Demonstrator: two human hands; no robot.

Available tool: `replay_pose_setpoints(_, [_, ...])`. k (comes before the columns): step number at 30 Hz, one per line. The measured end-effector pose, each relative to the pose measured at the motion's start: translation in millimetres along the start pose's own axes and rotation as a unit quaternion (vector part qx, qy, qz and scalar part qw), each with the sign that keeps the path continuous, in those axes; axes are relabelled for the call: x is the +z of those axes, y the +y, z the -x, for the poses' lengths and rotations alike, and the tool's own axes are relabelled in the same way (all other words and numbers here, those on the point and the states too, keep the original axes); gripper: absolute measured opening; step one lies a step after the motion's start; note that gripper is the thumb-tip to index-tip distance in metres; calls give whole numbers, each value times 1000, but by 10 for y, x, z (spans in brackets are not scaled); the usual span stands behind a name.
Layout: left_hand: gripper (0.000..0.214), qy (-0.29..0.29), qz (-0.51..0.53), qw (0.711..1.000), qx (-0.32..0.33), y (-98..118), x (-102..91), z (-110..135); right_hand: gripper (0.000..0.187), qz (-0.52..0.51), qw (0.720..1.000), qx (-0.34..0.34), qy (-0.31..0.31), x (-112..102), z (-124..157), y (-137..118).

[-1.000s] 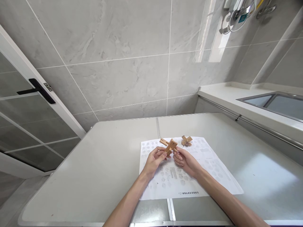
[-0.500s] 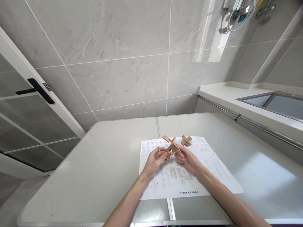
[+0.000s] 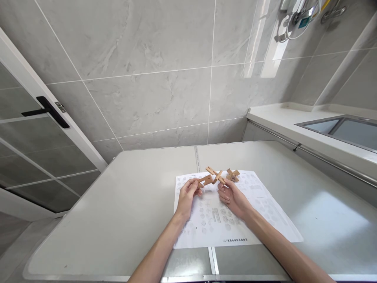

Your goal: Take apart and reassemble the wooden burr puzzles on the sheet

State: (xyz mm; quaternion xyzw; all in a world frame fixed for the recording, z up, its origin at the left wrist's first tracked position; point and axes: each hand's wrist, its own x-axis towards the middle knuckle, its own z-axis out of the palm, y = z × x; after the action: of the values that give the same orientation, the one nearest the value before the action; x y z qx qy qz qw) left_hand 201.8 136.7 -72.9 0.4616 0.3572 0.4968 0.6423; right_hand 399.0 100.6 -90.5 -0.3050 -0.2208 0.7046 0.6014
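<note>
Over a printed instruction sheet [image 3: 253, 212] on the grey table [image 3: 118, 212], both my hands hold wooden puzzle pieces. My left hand [image 3: 187, 193] pinches a notched wooden piece [image 3: 206, 181] that juts to the right. My right hand [image 3: 231, 195] grips a slim wooden bar [image 3: 215, 174] that crosses the left piece at an angle. A small assembled wooden cross [image 3: 232, 175] lies on the sheet just behind my right hand.
A tiled wall rises behind the table. At the left stands a glass door with a black handle [image 3: 47, 112]. To the right runs a white counter with a steel sink [image 3: 344, 129] and a rail [image 3: 324, 161] along its front.
Both hands have moved a little farther from me and slightly apart. The held wooden pieces have tilted from a compact cross into a flatter, spread-out shape.
</note>
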Motion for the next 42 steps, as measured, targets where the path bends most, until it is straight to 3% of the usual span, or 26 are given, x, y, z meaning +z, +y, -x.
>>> replay_pose_setpoints(5, [37,122,-71,990,21,-42,-123,-90,20,11,1000,-17,21,-7,-10,-6])
replay_pose_setpoints(10, [30,150,-204,965,63,17,-261,-140,27,32,999,-6,31,-28,-5,29])
replay_pose_setpoints(15, [21,170,-409,888,124,53,-388,-172,27,70,997,13,6,9,29,34])
replay_pose_setpoints(21, [18,167,-542,814,126,38,-456,-183,34,100,995,27,-3,-13,25,52])
replay_pose_setpoints(32, [15,155,-633,740,165,7,-492,-181,34,111,993,29,-26,58,64,13])
replay_pose_setpoints(42, [13,160,-647,726,169,-5,-513,-185,31,115,992,26,-46,54,69,0])
